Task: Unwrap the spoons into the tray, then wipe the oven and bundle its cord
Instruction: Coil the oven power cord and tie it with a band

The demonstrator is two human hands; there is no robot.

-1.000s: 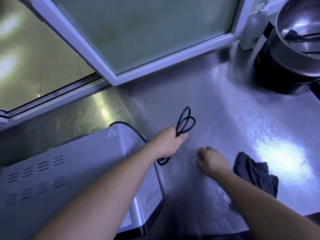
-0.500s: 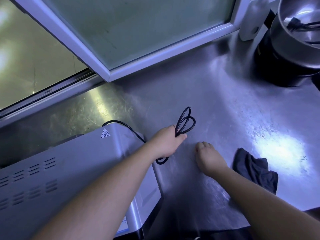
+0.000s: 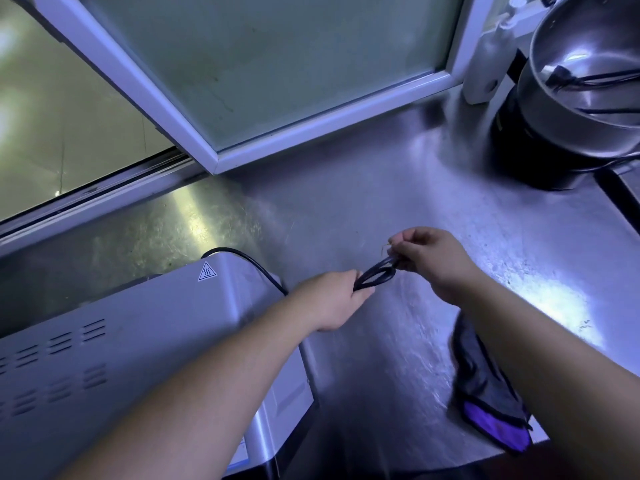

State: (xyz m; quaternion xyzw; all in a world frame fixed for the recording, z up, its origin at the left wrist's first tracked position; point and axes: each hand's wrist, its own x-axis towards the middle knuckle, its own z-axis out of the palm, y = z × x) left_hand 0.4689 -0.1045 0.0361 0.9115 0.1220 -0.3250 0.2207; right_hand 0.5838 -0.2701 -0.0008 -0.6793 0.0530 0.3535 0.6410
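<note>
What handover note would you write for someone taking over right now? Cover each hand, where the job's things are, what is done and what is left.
Left hand grips the looped black power cord beside the silver countertop oven.
Right hand pinches the loops' far end.
Dark grey cloth lies on the steel counter, under the right forearm.
Spoons and tray: out of view.
Done: cord gathered into loops.
Left: fasten the bundle; wiping cannot be judged.

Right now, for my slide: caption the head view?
Left hand and right hand hold the looped cord beside the oven.
</note>
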